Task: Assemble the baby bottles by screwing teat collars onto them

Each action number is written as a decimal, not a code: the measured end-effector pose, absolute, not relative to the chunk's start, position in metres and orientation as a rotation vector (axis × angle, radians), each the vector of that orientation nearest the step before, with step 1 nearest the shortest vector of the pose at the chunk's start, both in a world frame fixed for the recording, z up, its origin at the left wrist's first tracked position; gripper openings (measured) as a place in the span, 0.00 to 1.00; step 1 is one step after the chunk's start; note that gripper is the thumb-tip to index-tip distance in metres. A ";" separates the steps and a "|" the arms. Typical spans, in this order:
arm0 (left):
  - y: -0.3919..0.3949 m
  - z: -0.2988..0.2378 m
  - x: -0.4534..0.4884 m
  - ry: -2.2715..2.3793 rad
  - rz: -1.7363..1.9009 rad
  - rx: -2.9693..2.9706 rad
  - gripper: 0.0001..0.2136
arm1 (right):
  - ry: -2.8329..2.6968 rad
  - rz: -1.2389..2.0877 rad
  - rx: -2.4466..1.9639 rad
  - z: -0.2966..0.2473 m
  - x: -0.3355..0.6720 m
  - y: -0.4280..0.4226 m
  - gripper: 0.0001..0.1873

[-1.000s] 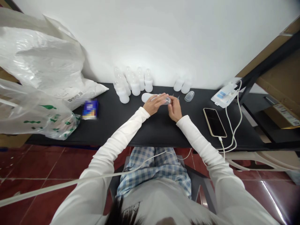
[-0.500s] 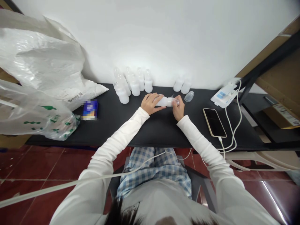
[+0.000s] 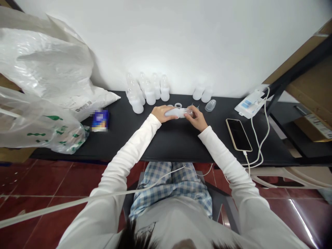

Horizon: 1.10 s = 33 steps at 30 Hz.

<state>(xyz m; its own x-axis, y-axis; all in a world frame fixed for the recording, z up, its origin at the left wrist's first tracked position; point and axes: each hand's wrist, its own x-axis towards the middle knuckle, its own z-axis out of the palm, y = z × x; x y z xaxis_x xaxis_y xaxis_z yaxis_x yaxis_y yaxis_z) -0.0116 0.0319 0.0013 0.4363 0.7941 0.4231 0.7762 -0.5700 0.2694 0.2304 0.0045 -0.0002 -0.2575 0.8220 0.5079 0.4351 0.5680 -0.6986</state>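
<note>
A white baby bottle [image 3: 171, 113] lies on its side in the air just above the black table, its clear top end toward the right. My left hand [image 3: 161, 114] is closed around the bottle's body. At the other end, the fingers of my right hand [image 3: 197, 119] grip the clear cap [image 3: 188, 112]. Just behind the bottle lies a white ring [image 3: 178, 105]. Small clear pieces [image 3: 198, 106] show partly behind my right fingers. Farther right a loose clear cap [image 3: 210, 105] rests on the table.
Several capped bottles [image 3: 149, 97] stand by the wall at left. Two uncapped white bottles [image 3: 206, 95] stand right of centre. A phone [image 3: 238, 135] with its cable lies at right, near a white packet [image 3: 249, 103]. Plastic bags [image 3: 52, 69] and a blue pack [image 3: 100, 120] fill the left.
Both hands have shifted slightly left with the bottle. My right hand has changed its grip on the clear cap, fingers now bent over it. The white ring behind has come into view.
</note>
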 end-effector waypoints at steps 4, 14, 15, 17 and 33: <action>0.038 0.002 -0.024 1.543 0.686 2.602 0.27 | -2.054 0.235 -0.874 0.003 0.241 0.009 0.12; 0.038 -0.003 -0.018 1.311 0.987 2.767 0.33 | -1.850 0.670 -1.121 -0.006 0.234 0.007 0.28; 0.037 -0.003 -0.016 1.265 0.993 2.791 0.33 | -1.849 0.744 -1.138 -0.008 0.233 0.008 0.30; 0.037 -0.002 -0.014 1.227 1.009 2.807 0.33 | -1.847 0.817 -1.123 -0.008 0.231 0.009 0.30; 0.042 0.000 -0.032 1.480 1.216 2.376 0.26 | -1.746 -0.144 -1.259 0.002 0.271 0.011 0.11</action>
<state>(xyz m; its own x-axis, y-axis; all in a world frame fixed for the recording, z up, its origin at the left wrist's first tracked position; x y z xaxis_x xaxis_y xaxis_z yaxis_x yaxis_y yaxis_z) -0.0319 0.0418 -0.0001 0.2137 0.7891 0.5759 0.7179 -0.5267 0.4552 0.2709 0.0109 0.0017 -0.0242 0.6779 0.7347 0.7894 0.4639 -0.4020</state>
